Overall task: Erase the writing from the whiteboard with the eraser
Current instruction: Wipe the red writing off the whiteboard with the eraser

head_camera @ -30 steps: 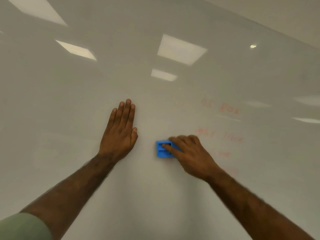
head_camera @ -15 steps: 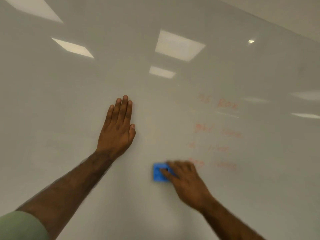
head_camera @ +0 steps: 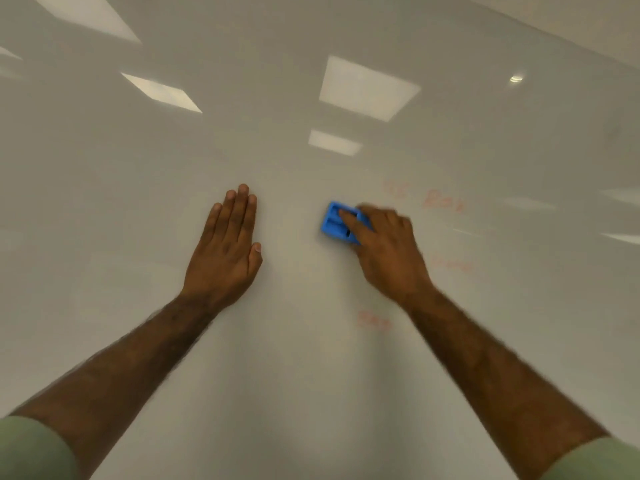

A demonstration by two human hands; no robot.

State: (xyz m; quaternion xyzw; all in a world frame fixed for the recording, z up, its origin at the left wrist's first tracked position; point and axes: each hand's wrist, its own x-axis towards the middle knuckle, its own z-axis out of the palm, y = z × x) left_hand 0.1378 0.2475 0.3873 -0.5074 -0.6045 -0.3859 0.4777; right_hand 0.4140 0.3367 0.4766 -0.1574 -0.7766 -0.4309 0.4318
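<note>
A glossy whiteboard (head_camera: 311, 375) fills the view. My right hand (head_camera: 388, 251) presses a blue eraser (head_camera: 334, 225) flat against the board, fingers over its back. Faint red writing (head_camera: 443, 200) lies to the right of the eraser, with more faint red words (head_camera: 452, 265) beside my wrist and a red word (head_camera: 374, 320) below it. My left hand (head_camera: 228, 247) rests flat on the board to the left of the eraser, fingers together and pointing up, holding nothing.
Ceiling lights reflect in the board as a bright panel (head_camera: 367, 88) above my hands. The board's upper edge (head_camera: 554, 39) runs diagonally at the top right. Green sleeves show at both bottom corners.
My right hand swept the eraser down the board, then back up to the level of the top line of writing. Some red words near the eraser's path look fainter. My left hand stayed put.
</note>
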